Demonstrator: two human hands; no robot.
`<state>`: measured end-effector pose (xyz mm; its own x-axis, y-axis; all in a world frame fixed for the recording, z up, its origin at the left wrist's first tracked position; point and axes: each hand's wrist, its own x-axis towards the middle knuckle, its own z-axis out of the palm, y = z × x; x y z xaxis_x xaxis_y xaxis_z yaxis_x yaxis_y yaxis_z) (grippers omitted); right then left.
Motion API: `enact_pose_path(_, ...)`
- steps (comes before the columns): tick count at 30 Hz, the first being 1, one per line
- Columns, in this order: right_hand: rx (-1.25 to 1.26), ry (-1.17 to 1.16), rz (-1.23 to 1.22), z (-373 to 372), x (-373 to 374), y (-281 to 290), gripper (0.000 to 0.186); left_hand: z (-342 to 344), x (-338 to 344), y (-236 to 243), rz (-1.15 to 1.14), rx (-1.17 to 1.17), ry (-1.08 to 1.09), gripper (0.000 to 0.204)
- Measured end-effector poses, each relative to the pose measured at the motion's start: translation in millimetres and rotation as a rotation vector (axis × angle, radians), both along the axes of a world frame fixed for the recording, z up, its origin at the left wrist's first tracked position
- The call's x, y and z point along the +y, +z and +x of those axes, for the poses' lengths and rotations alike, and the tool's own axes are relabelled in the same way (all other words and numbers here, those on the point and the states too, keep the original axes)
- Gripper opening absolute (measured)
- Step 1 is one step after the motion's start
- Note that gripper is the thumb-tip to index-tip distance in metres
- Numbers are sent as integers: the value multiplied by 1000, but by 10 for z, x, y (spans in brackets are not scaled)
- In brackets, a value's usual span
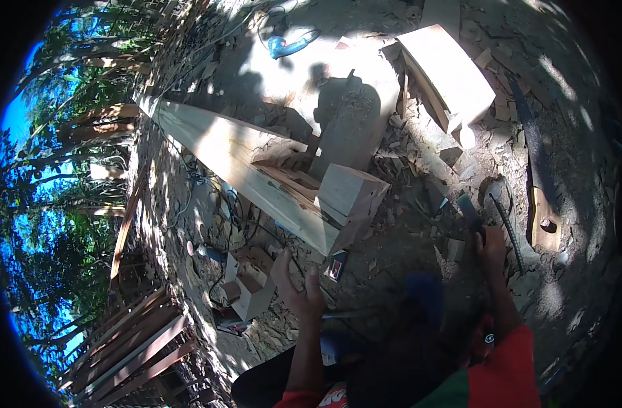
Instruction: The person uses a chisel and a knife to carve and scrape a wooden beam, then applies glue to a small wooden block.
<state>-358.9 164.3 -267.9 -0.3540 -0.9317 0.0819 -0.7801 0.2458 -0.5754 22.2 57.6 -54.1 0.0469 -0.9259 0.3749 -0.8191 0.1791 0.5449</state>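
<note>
A long pale timber (215,139) runs from the upper left to the middle, with a rough hollow cut near its wider end. A squared wooden block (341,194) stands at that end. My left hand (297,285) is raised just below the timber, fingers apart and holding nothing. My right hand (491,248) grips a flat, dark tool (471,212) to the right of the block; its exact kind is unclear. A small dark red-and-white object (336,265) lies under the timber's end.
A large pale board piece (447,68) lies at upper right, a blue power tool (287,44) at the top. A dark plank (545,224) and thin rod (507,224) lie right. Wood blocks (249,285), cords and chips cover the ground. Stacked planks (130,347) and trees are left.
</note>
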Motion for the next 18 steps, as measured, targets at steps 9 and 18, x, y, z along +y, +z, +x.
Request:
enact_pose_path(9,116,24,-75,-29,-112,40,21,-686,-509,530,125,-456,-381,81)
enact_pose_path(18,95,6,18,62,-10,-40,25,-862,294,152,106,28,-657,43)
